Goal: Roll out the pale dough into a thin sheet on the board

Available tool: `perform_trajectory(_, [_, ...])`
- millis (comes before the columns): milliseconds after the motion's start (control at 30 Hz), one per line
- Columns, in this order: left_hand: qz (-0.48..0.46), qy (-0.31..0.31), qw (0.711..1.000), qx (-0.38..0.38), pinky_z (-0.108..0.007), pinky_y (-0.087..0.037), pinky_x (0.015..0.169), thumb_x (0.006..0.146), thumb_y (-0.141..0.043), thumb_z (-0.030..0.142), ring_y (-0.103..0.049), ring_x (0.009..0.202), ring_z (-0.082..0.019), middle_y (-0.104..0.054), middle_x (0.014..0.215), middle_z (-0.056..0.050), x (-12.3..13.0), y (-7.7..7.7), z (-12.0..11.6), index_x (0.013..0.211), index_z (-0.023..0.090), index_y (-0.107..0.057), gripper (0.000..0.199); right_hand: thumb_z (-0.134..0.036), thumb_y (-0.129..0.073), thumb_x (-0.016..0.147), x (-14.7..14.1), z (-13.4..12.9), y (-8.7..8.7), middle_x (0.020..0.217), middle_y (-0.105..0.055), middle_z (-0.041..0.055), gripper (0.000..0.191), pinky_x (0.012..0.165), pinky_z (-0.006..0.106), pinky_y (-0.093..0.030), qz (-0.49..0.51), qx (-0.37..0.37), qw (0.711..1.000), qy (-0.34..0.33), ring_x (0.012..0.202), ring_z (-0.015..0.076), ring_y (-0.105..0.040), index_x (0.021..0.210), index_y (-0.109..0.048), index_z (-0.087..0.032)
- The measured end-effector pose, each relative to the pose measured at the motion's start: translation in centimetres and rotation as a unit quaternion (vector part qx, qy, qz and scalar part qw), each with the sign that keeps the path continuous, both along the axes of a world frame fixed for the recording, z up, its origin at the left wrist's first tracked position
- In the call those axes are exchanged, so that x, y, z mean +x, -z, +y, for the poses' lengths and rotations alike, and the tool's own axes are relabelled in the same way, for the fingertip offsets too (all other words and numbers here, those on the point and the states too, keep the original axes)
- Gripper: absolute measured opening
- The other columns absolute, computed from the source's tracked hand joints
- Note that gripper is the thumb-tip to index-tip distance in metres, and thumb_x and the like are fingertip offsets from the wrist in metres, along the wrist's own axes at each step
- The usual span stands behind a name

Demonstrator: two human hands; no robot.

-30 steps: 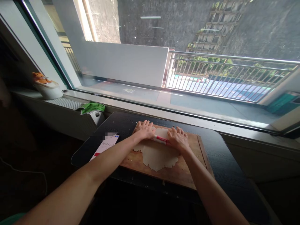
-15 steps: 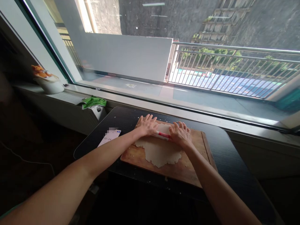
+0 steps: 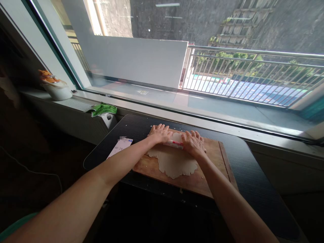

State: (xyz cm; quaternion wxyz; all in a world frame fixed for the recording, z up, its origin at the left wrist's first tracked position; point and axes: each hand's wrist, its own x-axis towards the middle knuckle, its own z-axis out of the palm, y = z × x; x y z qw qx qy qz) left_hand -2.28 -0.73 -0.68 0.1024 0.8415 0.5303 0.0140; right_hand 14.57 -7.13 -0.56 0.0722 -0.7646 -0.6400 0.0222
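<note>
A sheet of rolled-out dough (image 3: 174, 165) with a ragged edge lies on a wooden cutting board (image 3: 215, 158). Across its far part rests a rolling pin (image 3: 176, 144) with a white and red label. My left hand (image 3: 160, 134) lies over the pin's left end, fingers stretched forward and apart. My right hand (image 3: 194, 143) presses on the right part with its fingers spread; a bit of the pin's end shows beyond it. Both palms bear on the pin from above, hiding most of its ends.
The board sits on a black table (image 3: 253, 172) with pale crumbs. A phone (image 3: 120, 147) showing 00:24 lies left of my left forearm. By the window stand a radiator (image 3: 81, 104), a green cloth (image 3: 104, 109) and a white pot (image 3: 59, 91) with an orange toy.
The rolling pin has turned a little under my palms, as its red label shows differently. My hands have shifted only slightly, and the whole view has moved a touch.
</note>
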Motion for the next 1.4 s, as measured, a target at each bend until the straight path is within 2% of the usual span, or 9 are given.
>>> perform_trajectory(133, [-0.015,0.107,0.993,0.048,-0.058,-0.016,0.122,0.102,-0.029,0.042,-0.028,0.151,-0.029,-0.038,0.161,-0.01,-2.6,1.9,-4.0,0.152,0.02,-0.043,0.056,-0.042,-0.034,0.101,-0.2,-5.5,2.0,0.144,-0.057,0.0077,0.043,0.112,0.048,-0.033,-0.031,0.028,0.993,-0.108,0.144,0.0294,-0.035,0.127,-0.064,-0.025])
perform_trajectory(233, [-0.024,0.158,0.984,0.078,-0.055,-0.014,0.124,0.102,-0.031,0.04,-0.026,0.152,-0.027,-0.039,0.161,-0.008,-3.9,3.0,-5.8,0.152,0.021,-0.044,0.055,-0.043,-0.038,0.1,-0.1,-7.9,3.3,0.147,-0.055,0.0098,0.049,0.116,0.047,-0.028,-0.046,0.07,0.987,-0.14,0.143,0.0295,-0.037,0.14,-0.056,-0.022])
perform_trajectory(467, [-0.006,0.0,0.999,0.041,-0.059,-0.019,0.12,0.102,-0.029,0.044,-0.023,0.152,-0.029,-0.035,0.162,-0.013,0.2,0.5,0.8,0.151,0.017,-0.043,0.057,-0.043,-0.03,0.102,-0.8,0.0,0.6,0.155,-0.047,0.0122,0.054,0.111,0.045,-0.036,-0.015,0.03,0.999,0.008,0.145,0.0294,-0.036,0.144,-0.054,-0.018])
perform_trajectory(533, [-0.002,-0.005,1.0,0.028,-0.06,-0.02,0.12,0.102,-0.029,0.044,-0.023,0.152,-0.031,-0.034,0.163,-0.012,0.0,0.5,0.4,0.152,0.017,-0.041,0.058,-0.042,-0.029,0.102,-0.9,-0.4,0.7,0.154,-0.048,0.0116,0.053,0.11,0.044,-0.037,-0.01,0.03,0.999,0.006,0.144,0.0294,-0.036,0.141,-0.056,-0.018])
perform_trajectory(633, [-0.012,0.065,0.997,0.045,-0.058,-0.018,0.121,0.102,-0.029,0.042,-0.027,0.151,-0.029,-0.038,0.161,-0.008,-1.8,1.7,-2.9,0.151,0.022,-0.044,0.055,-0.04,-0.029,0.102,-0.7,-4.0,2.3,0.151,-0.052,0.0098,0.049,0.111,0.045,-0.035,-0.028,0.062,0.995,-0.068,0.144,0.0299,-0.035,0.13,-0.064,-0.02])
perform_trajectory(733, [-0.034,0.111,0.99,0.081,-0.055,-0.017,0.123,0.102,-0.031,0.038,-0.028,0.151,-0.027,-0.042,0.159,-0.005,-2.9,2.6,-4.9,0.148,0.025,-0.049,0.051,-0.04,-0.033,0.101,-0.5,-6.3,3.7,0.148,-0.055,0.0114,0.05,0.114,0.046,-0.03,-0.035,0.11,0.988,-0.107,0.145,0.0297,-0.034,0.137,-0.06,-0.017])
perform_trajectory(967, [-0.011,-0.002,0.998,0.055,-0.059,-0.021,0.12,0.101,-0.031,0.04,-0.025,0.152,-0.03,-0.038,0.16,-0.012,0.0,0.9,1.3,0.147,0.015,-0.048,0.055,-0.04,-0.031,0.101,-1.5,0.4,1.6,0.154,-0.048,0.0121,0.054,0.112,0.045,-0.034,0.001,0.064,0.998,0.008,0.146,0.0302,-0.033,0.142,-0.056,-0.016])
perform_trajectory(1200, [-0.032,0.064,0.992,0.106,-0.054,-0.021,0.122,0.102,-0.031,0.046,-0.03,0.15,-0.028,-0.045,0.157,-0.007,-2.2,2.6,-4.4,0.149,0.023,-0.048,0.055,-0.041,-0.036,0.101,-0.7,-5.9,3.8,0.151,-0.053,0.0105,0.051,0.117,0.045,-0.026,-0.025,0.119,0.986,-0.114,0.145,0.0286,-0.035,0.143,-0.054,-0.017])
perform_trajectory(1400, [-0.014,0.019,0.997,0.068,-0.06,-0.025,0.118,0.101,-0.033,0.045,-0.03,0.149,-0.031,-0.049,0.154,-0.009,-0.6,1.5,-0.6,0.137,0.023,-0.059,0.049,-0.041,-0.03,0.104,-1.4,-2.3,2.0,0.144,-0.059,0.0081,0.047,0.114,0.047,-0.03,-0.015,0.065,0.997,-0.043,0.144,0.0306,-0.036,0.123,-0.068,-0.021])
